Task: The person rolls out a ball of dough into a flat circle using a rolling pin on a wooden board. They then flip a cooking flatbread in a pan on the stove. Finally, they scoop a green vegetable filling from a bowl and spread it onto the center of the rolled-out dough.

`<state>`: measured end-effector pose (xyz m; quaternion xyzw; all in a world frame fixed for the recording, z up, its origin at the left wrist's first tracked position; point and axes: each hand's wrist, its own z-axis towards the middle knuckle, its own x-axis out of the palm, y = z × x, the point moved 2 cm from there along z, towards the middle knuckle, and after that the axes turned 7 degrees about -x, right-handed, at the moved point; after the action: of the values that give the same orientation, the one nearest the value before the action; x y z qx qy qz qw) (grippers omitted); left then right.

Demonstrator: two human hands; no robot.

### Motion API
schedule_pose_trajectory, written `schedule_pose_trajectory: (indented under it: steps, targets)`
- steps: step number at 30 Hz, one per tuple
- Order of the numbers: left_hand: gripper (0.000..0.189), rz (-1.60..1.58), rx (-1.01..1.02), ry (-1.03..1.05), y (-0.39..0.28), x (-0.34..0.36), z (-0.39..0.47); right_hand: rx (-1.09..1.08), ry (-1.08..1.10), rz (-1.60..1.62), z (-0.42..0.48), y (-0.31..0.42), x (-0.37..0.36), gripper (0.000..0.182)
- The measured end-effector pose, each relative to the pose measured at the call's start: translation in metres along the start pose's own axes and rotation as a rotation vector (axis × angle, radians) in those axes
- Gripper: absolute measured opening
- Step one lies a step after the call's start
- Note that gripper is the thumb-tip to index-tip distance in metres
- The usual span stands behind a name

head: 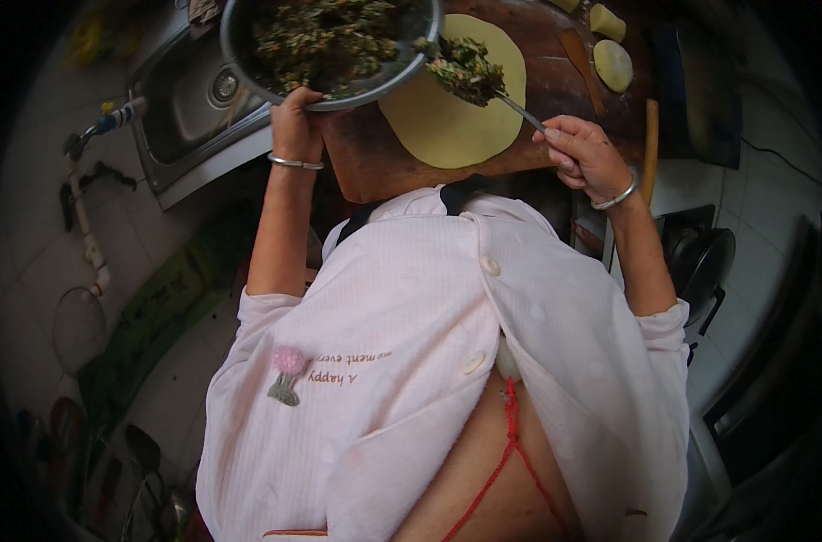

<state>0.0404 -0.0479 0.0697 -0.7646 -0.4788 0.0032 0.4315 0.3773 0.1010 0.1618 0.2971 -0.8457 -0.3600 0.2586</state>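
My left hand (298, 125) grips the near rim of a metal bowl (400, 80) that holds a chopped vegetable filling (326, 40). In my right hand (583, 152) is the handle of a metal spoon (522, 113), its bowl hidden under a heaped clump of filling (466, 71). That clump is over a large, flat, rolled-out sheet of dough (451, 132), beside the bowl's right rim. Whether the clump touches the dough, I cannot tell. The sheet lies on a brown wooden board (363, 159), and the bowl is partly above its left side.
Left of the board is a steel sink (173, 125). Dough pieces (613, 66) and a flat wooden tool (582, 71) lie at the board's right. A wooden stick (650, 149) stands near my right wrist. A dark pan (712, 261) is farther right.
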Motion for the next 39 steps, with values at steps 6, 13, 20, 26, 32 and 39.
schedule_pose_trajectory:
  steps: [6, 13, 20, 26, 32, 39]
  targets:
    - [0.009, -0.052, 0.082, -0.087, -0.014, -0.046, -0.001, -0.294, -0.183, -0.488, 0.019, -0.088, -0.022, 0.016]
    - [0.003, -0.077, 0.047, -0.137, -0.012, -0.065, -0.022, -0.775, -0.408, -1.408, 0.02, -0.099, 0.0, 0.022]
    - [0.005, -0.154, 0.017, -0.054, 0.002, -0.077, -0.019, -0.88, -0.401, -1.478, 0.011, -0.076, 0.001, 0.021]
    - [0.007, -0.136, 0.008, -0.047, 0.003, -0.077, -0.015, -0.826, -0.44, -1.008, 0.011, -0.067, -0.015, 0.011]
    - [0.006, -0.159, 0.027, -0.061, 0.005, -0.078, -0.019, 0.058, -0.297, 0.223, -0.021, -0.083, -0.021, 0.019]
    - [0.007, -0.13, 0.042, -0.101, 0.003, -0.061, -0.024, 0.173, -0.309, 0.091, 0.006, -0.126, -0.013, 0.018]
